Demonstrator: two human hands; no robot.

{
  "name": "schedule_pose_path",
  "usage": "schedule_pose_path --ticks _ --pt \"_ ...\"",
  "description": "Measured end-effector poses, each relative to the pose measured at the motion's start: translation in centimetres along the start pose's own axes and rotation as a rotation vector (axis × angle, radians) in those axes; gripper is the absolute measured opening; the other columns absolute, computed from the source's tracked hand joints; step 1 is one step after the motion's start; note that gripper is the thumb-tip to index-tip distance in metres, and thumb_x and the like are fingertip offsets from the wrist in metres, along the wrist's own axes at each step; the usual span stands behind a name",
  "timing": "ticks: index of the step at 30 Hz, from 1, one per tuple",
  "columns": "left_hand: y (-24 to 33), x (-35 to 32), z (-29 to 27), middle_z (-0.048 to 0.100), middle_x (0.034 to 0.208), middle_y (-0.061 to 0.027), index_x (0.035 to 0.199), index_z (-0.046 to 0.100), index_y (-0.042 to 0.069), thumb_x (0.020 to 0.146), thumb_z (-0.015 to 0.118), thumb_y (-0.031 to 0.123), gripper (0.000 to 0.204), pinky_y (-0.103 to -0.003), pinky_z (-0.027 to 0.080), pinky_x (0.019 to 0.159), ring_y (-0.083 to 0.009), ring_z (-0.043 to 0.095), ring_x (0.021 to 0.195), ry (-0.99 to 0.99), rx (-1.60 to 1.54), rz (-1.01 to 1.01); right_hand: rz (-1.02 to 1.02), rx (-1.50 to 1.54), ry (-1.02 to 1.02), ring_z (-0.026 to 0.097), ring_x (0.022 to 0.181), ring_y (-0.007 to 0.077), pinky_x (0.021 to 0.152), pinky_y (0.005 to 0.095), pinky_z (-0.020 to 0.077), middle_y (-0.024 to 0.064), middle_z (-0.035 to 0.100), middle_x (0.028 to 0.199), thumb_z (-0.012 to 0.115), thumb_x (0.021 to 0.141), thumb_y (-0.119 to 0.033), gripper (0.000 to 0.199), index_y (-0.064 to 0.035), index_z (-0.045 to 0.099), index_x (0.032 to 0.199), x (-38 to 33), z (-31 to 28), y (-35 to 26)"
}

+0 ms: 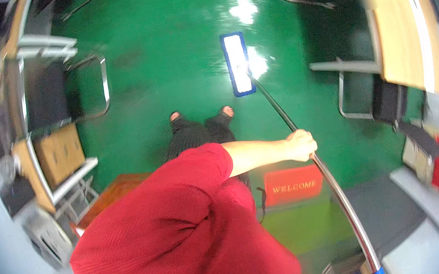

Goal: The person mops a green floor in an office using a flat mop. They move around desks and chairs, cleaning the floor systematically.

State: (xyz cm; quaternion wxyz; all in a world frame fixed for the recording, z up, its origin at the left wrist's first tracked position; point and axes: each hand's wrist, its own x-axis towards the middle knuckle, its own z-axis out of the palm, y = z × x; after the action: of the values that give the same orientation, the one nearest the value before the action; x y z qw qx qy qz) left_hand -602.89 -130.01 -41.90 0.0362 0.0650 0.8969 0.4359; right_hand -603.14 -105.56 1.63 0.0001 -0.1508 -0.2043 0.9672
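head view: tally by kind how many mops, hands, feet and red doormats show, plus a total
mop: 1
hand: 1
feet: 2
red doormat: 1
total: 5

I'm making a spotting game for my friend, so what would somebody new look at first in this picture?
Probably the huge dark-red ribbed fabric shirt, filling the lower left and middle. Next might come the flat rectangular mop pad, white with a blue border, lying on the shiny green floor, above the middle. A shiny silver metal pole slants from it toward the bottom right, with the person's grip around it.
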Motion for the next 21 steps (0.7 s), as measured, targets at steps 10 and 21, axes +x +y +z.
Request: schedule_pose_path --ticks 10,21 --pt "-12.9 -16.3 -8.1 0.065 0.074 -0.014 0.071 0.066 0.006 0.067 0.063 0.027 0.021 -0.041 0.052 0.067 -0.03 0.065 0.074 -0.255 0.223 -0.474 -0.005 -1.019 -0.047 0.025 0.043 0.0033 0.063 0.0226 0.044 -0.0078 0.026 0.05 0.046 0.09 -0.008 0.03 -0.0016 0.042 0.119 7.1 -14.8 12.7" --pt "-26.7 -41.1 -14.2 0.067 0.083 -0.0104 0.08 0.069 0.008 0.068 0.064 0.026 0.022 -0.039 0.052 0.072 -0.0254 0.064 0.086 -0.649 0.424 -0.774 0.448 -0.952 0.28 0.034 0.044 0.0061 0.074 0.037 0.0503 -0.0059 0.027 0.051 0.038 0.093 -0.01 0.039 -0.0003 0.032 0.131 -3.4 -25.3 34.4"
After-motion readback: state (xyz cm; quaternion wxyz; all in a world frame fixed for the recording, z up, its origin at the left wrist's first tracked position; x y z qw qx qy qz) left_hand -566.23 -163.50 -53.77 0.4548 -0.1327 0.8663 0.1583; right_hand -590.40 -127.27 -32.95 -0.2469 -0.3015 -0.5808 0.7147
